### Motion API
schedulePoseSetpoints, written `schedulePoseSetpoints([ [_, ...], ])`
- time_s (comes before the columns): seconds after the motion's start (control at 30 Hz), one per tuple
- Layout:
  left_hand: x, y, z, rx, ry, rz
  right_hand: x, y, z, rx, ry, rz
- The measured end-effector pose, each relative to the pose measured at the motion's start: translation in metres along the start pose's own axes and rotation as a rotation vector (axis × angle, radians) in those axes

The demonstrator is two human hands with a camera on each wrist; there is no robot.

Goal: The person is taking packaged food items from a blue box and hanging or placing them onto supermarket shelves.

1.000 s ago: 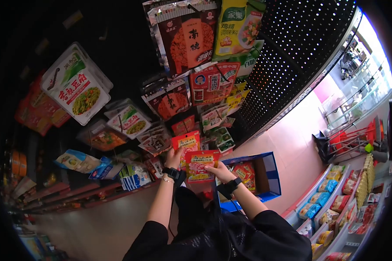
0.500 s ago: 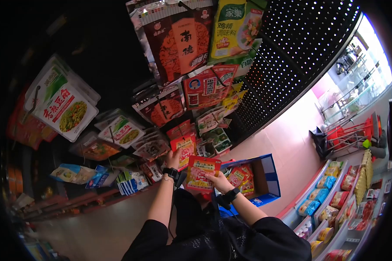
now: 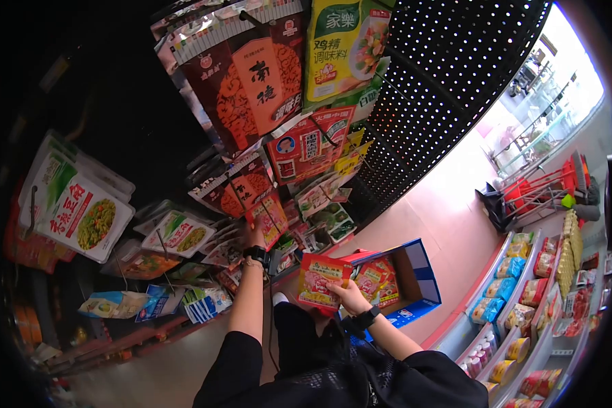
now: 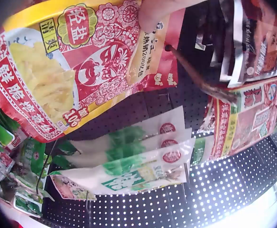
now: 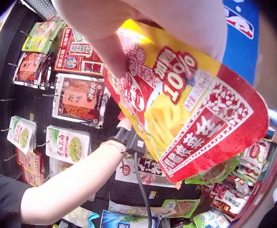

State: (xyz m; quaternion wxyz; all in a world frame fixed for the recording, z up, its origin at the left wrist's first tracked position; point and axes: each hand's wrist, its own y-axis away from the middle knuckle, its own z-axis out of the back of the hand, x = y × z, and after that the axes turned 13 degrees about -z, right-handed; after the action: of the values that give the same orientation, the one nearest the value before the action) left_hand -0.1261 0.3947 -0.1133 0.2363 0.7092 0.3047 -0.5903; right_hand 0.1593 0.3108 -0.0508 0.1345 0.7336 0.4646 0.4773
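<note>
My left hand (image 3: 255, 236) pinches a red and yellow pickled-vegetable packet (image 4: 100, 66) by its top end, up among the hanging goods. In the left wrist view, the tip of a metal hook (image 4: 195, 76) meets the hole in the packet's top. Lower and to the right, my right hand (image 3: 351, 298) grips a matching packet (image 3: 321, 280), thumb on its front. Just beside that hand is a blue cardboard box (image 3: 425, 272) with several similar red packets (image 3: 381, 280) inside.
Large brown seasoning packets (image 3: 245, 81) and a yellow packet (image 3: 343, 51) hang above on a black perforated panel (image 3: 449, 81). Clear-tray packs (image 3: 81, 204) hang at left. A shelf of packaged goods (image 3: 503, 292) and red-handled cleaning tools (image 3: 530, 187) stand at right.
My left hand has moved up and left with its packet, away from the right hand, to a hook. The right hand keeps its packet near the box, slightly lower. The view has shifted.
</note>
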Motion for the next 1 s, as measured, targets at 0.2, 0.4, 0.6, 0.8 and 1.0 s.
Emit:
schedulePoseSetpoints([
  [0.2, 0.02, -0.017, 0.003, 0.195, -0.406, -0.071, 0.006, 0.015, -0.007, -0.01, -0.018, 0.038],
  [0.4, -0.006, 0.076, 0.003, 0.229, -0.166, 0.524, 0.0, 0.015, 0.0, -0.014, 0.059, 0.051],
  [0.6, -0.048, 0.159, 0.001, 0.38, 0.096, 0.494, -0.009, 0.015, 0.01, -0.044, 0.218, 0.004],
  [0.8, -0.071, 0.19, 0.011, 0.365, 0.196, 0.282, -0.006, 0.033, -0.005, 0.041, 0.227, 0.045],
  [1.0, -0.096, 0.207, 0.029, 0.589, 0.182, 0.133, -0.013, 0.037, -0.002, 0.212, 0.481, -0.037],
])
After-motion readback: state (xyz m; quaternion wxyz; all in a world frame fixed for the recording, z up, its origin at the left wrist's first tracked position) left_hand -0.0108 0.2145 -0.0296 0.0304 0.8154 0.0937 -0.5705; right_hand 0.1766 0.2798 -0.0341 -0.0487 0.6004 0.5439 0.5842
